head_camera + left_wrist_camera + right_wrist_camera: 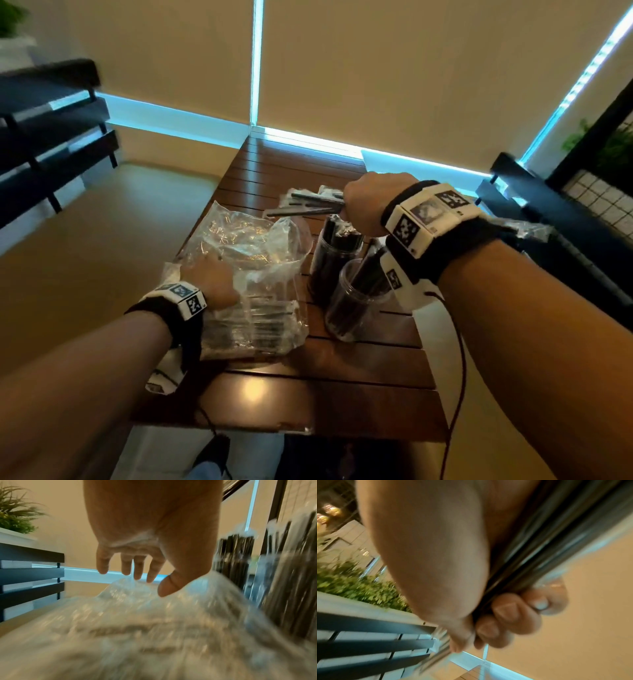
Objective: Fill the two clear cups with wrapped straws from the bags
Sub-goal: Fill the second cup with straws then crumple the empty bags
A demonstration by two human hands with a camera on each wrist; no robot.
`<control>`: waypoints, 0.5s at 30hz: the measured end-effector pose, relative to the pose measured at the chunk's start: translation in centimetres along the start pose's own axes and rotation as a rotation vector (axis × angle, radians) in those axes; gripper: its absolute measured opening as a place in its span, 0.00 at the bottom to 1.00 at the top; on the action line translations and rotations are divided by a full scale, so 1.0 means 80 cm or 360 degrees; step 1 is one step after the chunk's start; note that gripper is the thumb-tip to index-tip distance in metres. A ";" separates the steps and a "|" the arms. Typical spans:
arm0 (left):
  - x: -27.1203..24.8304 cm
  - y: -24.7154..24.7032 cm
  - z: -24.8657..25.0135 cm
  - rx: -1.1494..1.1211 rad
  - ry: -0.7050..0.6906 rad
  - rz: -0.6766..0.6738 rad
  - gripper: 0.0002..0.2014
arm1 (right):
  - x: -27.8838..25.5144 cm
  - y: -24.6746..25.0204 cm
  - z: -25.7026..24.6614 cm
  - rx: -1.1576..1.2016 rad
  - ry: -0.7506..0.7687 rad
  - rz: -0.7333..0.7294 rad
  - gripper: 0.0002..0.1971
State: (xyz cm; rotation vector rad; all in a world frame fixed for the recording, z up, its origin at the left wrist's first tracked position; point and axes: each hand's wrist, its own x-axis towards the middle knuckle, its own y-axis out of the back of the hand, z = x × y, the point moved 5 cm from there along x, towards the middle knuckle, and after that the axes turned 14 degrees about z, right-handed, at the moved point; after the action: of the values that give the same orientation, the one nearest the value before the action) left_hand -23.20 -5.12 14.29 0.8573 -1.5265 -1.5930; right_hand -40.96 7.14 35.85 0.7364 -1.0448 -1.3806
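Across the middle of the head view sits a dark brown wooden table made of long slats. On its left part lies a big crinkly clear bag with black wrapped straws still inside. The left hand rests on top of this bag. In the left wrist view its fingers hang down straight and a bit apart, with the tips at the plastic, and they hold nothing.

Just right of the bag, near the middle of the frame, stand two clear cups. The far cup is packed with black straws. The near cup stands just below it in the frame and close beside it, and also has black straws poking up.

Above the far cup is the right hand. It is closed tight around a bunch of wrapped straws that sticks out to the left. In the right wrist view the curled fingers clamp the dark bunch against the palm.

At the far right edge of the head view a bit more crinkly clear plastic shows behind the right wrist.
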 end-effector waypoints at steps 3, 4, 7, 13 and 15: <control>0.005 0.076 0.039 -0.0772 -0.0181 0.0221 0.31 | -0.003 -0.008 -0.002 0.0309 -0.0191 0.0300 0.13; 0.004 0.103 0.055 -0.1077 -0.0232 0.0176 0.32 | -0.002 -0.016 -0.008 0.0432 -0.0230 0.0377 0.11; -0.011 0.171 0.092 -0.2020 -0.0237 -0.0028 0.25 | -0.007 -0.036 -0.035 0.0750 -0.0295 0.0551 0.11; -0.007 0.235 0.127 -0.3044 0.0328 0.0181 0.13 | -0.007 -0.036 -0.065 0.1105 -0.0452 0.0798 0.20; -0.005 0.242 0.131 -0.3101 0.0507 0.0363 0.16 | -0.008 -0.029 -0.066 0.1217 -0.0468 0.0860 0.22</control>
State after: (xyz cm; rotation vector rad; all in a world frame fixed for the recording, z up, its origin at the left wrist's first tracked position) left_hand -30.77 0.38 34.22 -0.2323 0.4703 -1.7213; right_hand -37.12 6.67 31.57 0.7153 -1.8881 -0.6062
